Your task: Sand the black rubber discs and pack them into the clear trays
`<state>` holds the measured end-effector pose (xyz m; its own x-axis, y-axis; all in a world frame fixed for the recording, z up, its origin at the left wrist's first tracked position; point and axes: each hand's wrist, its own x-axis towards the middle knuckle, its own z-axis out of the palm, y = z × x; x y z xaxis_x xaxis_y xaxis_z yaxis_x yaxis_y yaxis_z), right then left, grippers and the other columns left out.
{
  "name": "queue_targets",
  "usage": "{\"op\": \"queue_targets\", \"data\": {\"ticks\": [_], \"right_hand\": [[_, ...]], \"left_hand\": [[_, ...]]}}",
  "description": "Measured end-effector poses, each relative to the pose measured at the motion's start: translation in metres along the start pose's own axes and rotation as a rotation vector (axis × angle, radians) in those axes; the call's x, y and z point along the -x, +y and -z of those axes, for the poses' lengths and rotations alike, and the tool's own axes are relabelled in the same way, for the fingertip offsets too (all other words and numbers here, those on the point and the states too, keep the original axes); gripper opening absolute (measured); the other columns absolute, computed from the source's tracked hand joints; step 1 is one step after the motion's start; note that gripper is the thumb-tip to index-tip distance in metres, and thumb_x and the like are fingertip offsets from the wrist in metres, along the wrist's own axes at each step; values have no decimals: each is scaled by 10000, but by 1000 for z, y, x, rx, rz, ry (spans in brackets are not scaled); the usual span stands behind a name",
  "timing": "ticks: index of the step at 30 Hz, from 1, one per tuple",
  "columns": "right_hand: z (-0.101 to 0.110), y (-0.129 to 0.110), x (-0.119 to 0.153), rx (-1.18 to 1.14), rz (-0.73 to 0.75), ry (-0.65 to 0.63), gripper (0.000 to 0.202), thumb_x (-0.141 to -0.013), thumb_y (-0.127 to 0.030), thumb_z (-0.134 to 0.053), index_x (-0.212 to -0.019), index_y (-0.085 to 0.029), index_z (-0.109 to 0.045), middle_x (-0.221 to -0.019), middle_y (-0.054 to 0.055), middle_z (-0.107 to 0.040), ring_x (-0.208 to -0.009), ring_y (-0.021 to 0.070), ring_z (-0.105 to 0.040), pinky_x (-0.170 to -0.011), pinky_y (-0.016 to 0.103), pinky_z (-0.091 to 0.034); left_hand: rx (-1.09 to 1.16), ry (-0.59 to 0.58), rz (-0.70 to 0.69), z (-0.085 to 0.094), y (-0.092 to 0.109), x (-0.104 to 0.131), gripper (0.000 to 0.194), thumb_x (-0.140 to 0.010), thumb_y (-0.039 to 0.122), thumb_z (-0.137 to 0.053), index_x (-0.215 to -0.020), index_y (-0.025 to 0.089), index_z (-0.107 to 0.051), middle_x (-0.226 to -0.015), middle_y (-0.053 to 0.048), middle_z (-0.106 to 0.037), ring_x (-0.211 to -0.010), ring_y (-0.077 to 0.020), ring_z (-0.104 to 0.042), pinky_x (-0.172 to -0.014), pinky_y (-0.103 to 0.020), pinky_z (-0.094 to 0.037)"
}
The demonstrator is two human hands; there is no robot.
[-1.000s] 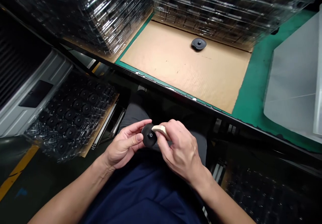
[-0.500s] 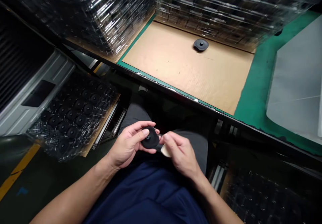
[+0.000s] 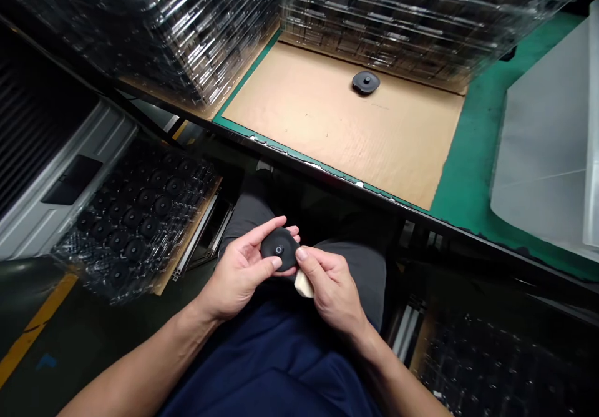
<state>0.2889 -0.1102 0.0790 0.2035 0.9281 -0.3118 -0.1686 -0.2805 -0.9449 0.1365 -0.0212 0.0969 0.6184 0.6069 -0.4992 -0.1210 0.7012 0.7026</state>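
Note:
Above my lap, my left hand grips a round black plastic part with a small raised hub near its middle. The left thumb presses on its face and the fingers reach behind it. My right hand is closed, its thumb and index finger at the part's right edge. A cream-coloured piece, perhaps a cloth or a handle, sticks out below the right fingers; its kind is unclear. A similar black part lies alone on the cardboard sheet on the bench.
Stacked clear plastic trays stand at the bench's back and left. A translucent bin is on the green mat at right. Lower left, a clear tray holds several black parts; another dark tray is lower right.
My left hand has turned the black part so its face tilts differently, and the left thumb has moved down to its lower edge. My right fingers have come up against its right edge.

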Motion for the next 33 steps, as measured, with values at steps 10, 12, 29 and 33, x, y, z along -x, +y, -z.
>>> {"op": "queue_targets", "data": {"ticks": [10,12,29,33], "right_hand": [[-12,1,10,214,290,22,430,-1033,-292,-537,-622,-202,-446,-616,-31,-419,-596,115,-402,-591,285,-329],[-12,2,12,216,302,45,456,-1030,-284,-527,-610,-211,-363,-609,-40,-363,-585,111,-363,-582,287,-308],[-7,15,9,95,81,181,512,-1052,-500,-496,-635,-204,-475,-604,-24,-421,-555,113,-363,-533,280,-308],[-11,14,11,136,203,85,489,-1090,-399,-437,-644,-202,-450,-629,-18,-453,-587,113,-407,-588,280,-338]], "left_hand": [[-140,157,12,-8,-1,-12,218,-762,231,-909,-904,168,-756,-932,-40,-780,-890,-164,-724,-820,-246,-583],[-137,117,92,-2,2,-18,215,-740,244,-924,-851,153,-765,-894,-55,-792,-843,-148,-716,-780,-222,-567],[32,55,93,-9,-13,-12,591,-727,149,-900,-1284,212,-714,-1080,-80,-793,-1001,-203,-710,-937,-306,-528],[-139,172,15,-11,-16,-14,372,-736,236,-920,-1066,197,-751,-896,-15,-742,-834,-140,-646,-823,-249,-503]]}}
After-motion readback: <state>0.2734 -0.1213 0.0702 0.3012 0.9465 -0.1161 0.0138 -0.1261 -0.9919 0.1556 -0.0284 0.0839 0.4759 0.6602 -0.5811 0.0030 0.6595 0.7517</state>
